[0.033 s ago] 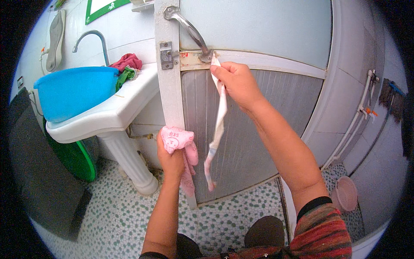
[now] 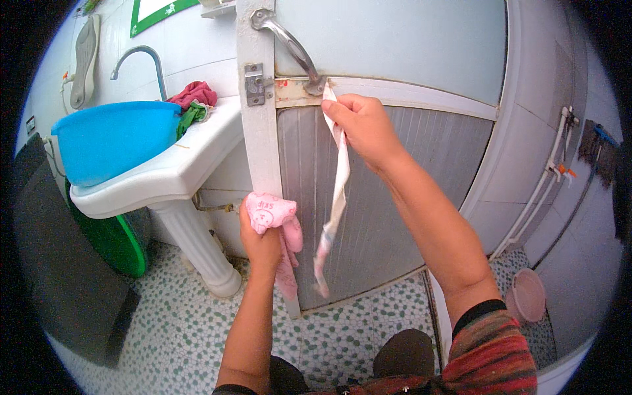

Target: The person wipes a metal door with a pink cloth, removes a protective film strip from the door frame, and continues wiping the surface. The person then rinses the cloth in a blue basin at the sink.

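Note:
A bunched pink cloth (image 2: 273,212) with printed figures is gripped in my left hand (image 2: 258,240), and part of it hangs below the fingers in front of the door edge. My right hand (image 2: 359,128) pinches a long, thin whitish strip (image 2: 341,178) between thumb and fingers. The strip's upper tip reaches the door (image 2: 388,171) just under the metal handle (image 2: 293,49); I cannot tell whether it is stuck there. Its lower length dangles, twisted, and shows pinkish and bluish patches. Rust-coloured and red marks spot the white crossbar (image 2: 421,95) beside the handle.
To the left stands a white pedestal sink (image 2: 158,174) carrying a blue basin (image 2: 118,141) and crumpled red and green cloths (image 2: 194,99). A metal latch (image 2: 254,84) sits on the door edge. Pipes (image 2: 543,187) and a pink bucket (image 2: 528,294) are at the right, above pebble-patterned floor (image 2: 178,329).
The strip's dangling lower end has swung slightly and hangs a little lower. Both hands stay where they were.

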The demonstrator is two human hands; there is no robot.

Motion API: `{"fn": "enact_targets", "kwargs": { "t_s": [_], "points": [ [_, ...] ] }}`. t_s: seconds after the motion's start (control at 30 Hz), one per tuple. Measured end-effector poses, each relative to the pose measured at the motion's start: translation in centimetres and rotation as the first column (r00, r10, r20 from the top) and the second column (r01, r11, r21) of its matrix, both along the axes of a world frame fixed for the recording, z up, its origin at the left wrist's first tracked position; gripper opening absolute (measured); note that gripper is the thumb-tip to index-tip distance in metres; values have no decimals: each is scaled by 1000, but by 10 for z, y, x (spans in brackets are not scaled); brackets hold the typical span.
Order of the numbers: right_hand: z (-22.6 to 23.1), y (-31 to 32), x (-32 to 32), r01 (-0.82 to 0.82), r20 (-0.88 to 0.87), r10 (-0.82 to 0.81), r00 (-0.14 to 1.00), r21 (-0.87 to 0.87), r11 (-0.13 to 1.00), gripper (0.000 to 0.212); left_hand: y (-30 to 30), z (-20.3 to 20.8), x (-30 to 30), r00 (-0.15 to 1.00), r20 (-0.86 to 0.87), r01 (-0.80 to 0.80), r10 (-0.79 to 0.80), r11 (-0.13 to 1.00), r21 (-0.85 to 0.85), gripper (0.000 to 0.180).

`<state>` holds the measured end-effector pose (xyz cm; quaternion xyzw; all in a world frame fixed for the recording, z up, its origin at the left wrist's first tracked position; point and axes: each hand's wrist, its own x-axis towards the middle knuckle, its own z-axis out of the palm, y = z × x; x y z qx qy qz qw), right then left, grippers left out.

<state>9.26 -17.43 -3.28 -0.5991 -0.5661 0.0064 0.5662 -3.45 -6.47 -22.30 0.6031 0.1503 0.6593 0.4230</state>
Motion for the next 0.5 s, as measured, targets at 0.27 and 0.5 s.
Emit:
{"fn": "enact_targets", "kwargs": {
  "t_s": [0.27, 0.5],
  "points": [
    [-71, -24, -84, -488, 303, 513, 803, -158, 858, 30, 30, -6, 16, 925, 248, 324, -288, 939, -119, 22],
    [-92, -53, -31, -446, -89, 444, 892, -341, 828, 28, 14, -6, 3, 998, -5, 62, -62, 998, -10, 35]
  ]
}}
